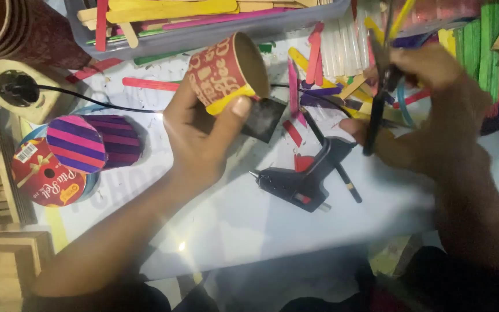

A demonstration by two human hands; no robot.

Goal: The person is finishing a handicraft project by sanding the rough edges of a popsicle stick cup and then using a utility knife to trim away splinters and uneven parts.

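Your left hand [203,130] sat just left of frame centre, fingers curled round a red patterned paper cup [226,69] tipped on its side, open mouth facing right. Your thumb pressed a yellow craft stick [229,99] against the cup's lower wall, so that hand was closed on cup and stick together. A small dark square piece [264,118] sat just under the cup, touching or right beside your thumb; I could not tell which.

Your right hand [428,110] was at right of frame, fingers drawn together round dark scissors [379,98] held roughly upright, blades pointing down. It was blurred, so how far the blades stood apart could not be told.

Between your hands, lower centre, a black glue gun [301,182] lay on the white counter [232,219], nozzle pointing left, touched by neither hand. Loose coloured craft sticks [313,58] littered the upper centre and right. A clear tray [203,29] of more sticks sat along the top edge. A cup covered in purple and pink striped sticks [88,144] lay at left, well apart from your left hand, with a red round lid [44,173] beside it. A stack of brown cups [12,29] was in the upper left corner.
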